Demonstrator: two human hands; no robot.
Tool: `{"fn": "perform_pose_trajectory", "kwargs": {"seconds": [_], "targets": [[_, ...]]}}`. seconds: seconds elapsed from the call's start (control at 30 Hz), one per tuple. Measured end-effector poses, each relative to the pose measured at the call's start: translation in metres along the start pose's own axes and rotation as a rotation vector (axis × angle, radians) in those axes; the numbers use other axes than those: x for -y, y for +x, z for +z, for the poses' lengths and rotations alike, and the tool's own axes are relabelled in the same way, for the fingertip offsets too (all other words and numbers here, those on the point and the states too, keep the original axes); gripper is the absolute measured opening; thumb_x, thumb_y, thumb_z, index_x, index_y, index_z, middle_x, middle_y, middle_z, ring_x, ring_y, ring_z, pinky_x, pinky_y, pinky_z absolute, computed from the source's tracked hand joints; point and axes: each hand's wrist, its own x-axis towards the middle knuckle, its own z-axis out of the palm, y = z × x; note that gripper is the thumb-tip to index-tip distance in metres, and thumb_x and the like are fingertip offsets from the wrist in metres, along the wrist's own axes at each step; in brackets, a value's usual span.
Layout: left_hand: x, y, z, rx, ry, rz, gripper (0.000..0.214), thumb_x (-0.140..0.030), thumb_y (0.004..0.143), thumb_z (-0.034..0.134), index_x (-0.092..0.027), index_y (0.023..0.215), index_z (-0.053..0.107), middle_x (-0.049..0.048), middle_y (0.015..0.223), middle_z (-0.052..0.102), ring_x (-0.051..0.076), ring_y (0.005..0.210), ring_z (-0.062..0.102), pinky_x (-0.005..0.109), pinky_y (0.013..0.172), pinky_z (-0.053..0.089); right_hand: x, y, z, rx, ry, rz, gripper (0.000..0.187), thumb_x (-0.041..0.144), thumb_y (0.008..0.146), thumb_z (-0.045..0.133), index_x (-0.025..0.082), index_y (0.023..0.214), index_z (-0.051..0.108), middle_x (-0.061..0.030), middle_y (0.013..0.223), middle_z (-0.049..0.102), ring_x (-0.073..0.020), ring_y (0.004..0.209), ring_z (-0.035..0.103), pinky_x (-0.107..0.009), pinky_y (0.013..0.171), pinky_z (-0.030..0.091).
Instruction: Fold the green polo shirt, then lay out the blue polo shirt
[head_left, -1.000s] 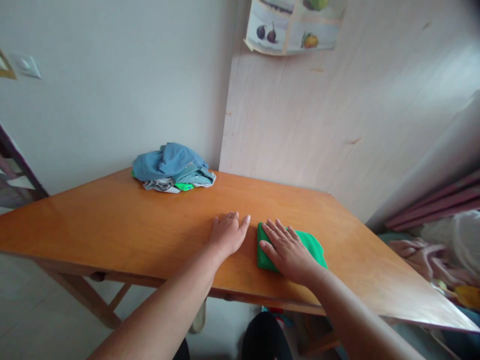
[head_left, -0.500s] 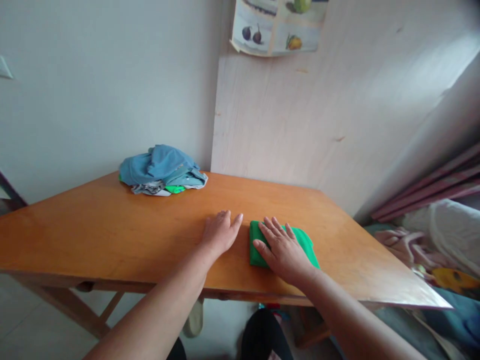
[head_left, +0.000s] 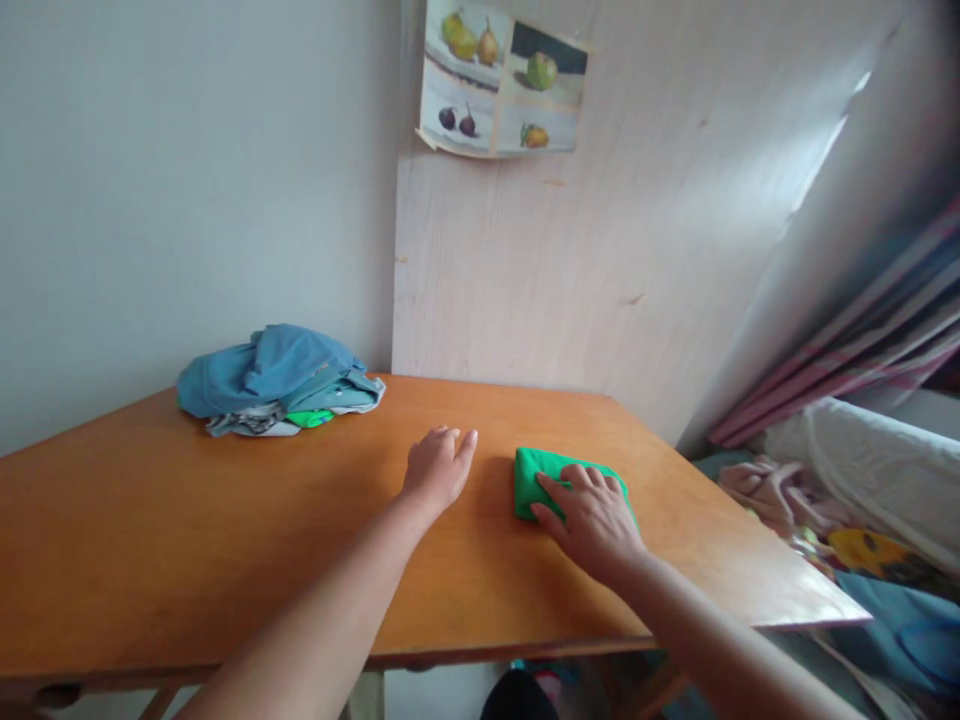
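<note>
A folded green cloth (head_left: pixel 534 482) lies on the right half of the wooden table. My right hand (head_left: pixel 596 520) is on top of it, fingers bent and pressing into the fabric, with the thumb near the cloth's left end. The palm hides much of the cloth's near side. To the left of the cloth, apart from it, my left hand (head_left: pixel 437 468) hovers over or rests on the tabletop. Its thumb stands away from the other fingers, and it holds nothing.
A heap of crumpled clothes (head_left: pixel 281 375), blue, grey and bright green, sits at the table's back left. The wooden table (head_left: pixel 247 520) meets the wall, where a fruit picture (head_left: pixel 504 85) hangs. Bedding (head_left: pixel 832 450) and a striped curtain (head_left: pixel 840 370) are at the right.
My right hand's fingers, flat before, are now bent on the green cloth. The cloth has shifted rightward on the table with the hand. The head view has tilted up and turned slightly right.
</note>
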Motion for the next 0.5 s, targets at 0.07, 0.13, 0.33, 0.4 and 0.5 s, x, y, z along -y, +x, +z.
{"fn": "perform_pose_trajectory", "kwargs": {"seconds": [0.07,0.13,0.33,0.4,0.5], "targets": [[0.005,-0.002,0.014,-0.027,0.039,0.036,0.050,-0.051,0.103,0.033,-0.017,0.114,0.067,0.0137,0.131,0.066,0.024,0.129,0.053,0.036,0.108,0.036,-0.027,0.012,0.006,0.051,-0.018,-0.003,0.052,0.059,0.097,0.041,0.033,0.137,0.061,-0.0130,0.111,0.065,-0.0328,0.105,0.057,-0.047,0.092,0.041],[0.010,-0.006,0.024,-0.011,0.055,0.088,0.047,-0.050,0.102,0.036,-0.017,0.108,0.069,0.0137,0.127,0.067,0.025,0.124,0.057,0.037,0.107,0.038,-0.053,0.022,0.015,0.103,0.002,-0.010,0.053,0.056,0.098,0.041,0.031,0.142,0.057,-0.0129,0.112,0.065,-0.0307,0.103,0.059,-0.044,0.091,0.042],[0.014,-0.013,0.028,0.045,0.034,0.185,0.046,-0.051,0.102,0.038,-0.019,0.104,0.071,0.0119,0.122,0.068,0.026,0.118,0.060,0.039,0.106,0.040,-0.115,0.049,0.050,0.138,0.078,0.031,0.052,0.043,0.102,0.037,0.027,0.150,0.047,-0.0096,0.135,0.062,-0.0268,0.119,0.057,-0.038,0.099,0.042],[0.013,-0.014,0.027,0.056,0.031,0.184,0.046,-0.051,0.101,0.037,-0.019,0.105,0.071,0.0119,0.123,0.068,0.026,0.120,0.059,0.040,0.107,0.040,-0.128,0.060,0.062,0.136,0.088,0.066,0.052,0.040,0.101,0.038,0.027,0.151,0.045,-0.0089,0.141,0.059,-0.0263,0.124,0.055,-0.038,0.101,0.042],[0.014,-0.014,0.027,0.067,0.036,0.182,0.048,-0.051,0.101,0.036,-0.019,0.107,0.071,0.0119,0.124,0.068,0.027,0.122,0.058,0.042,0.108,0.040,-0.139,0.079,0.081,0.115,0.093,0.111,0.052,0.036,0.102,0.037,0.024,0.152,0.043,-0.0093,0.147,0.054,-0.0260,0.130,0.052,-0.039,0.107,0.040]]}}
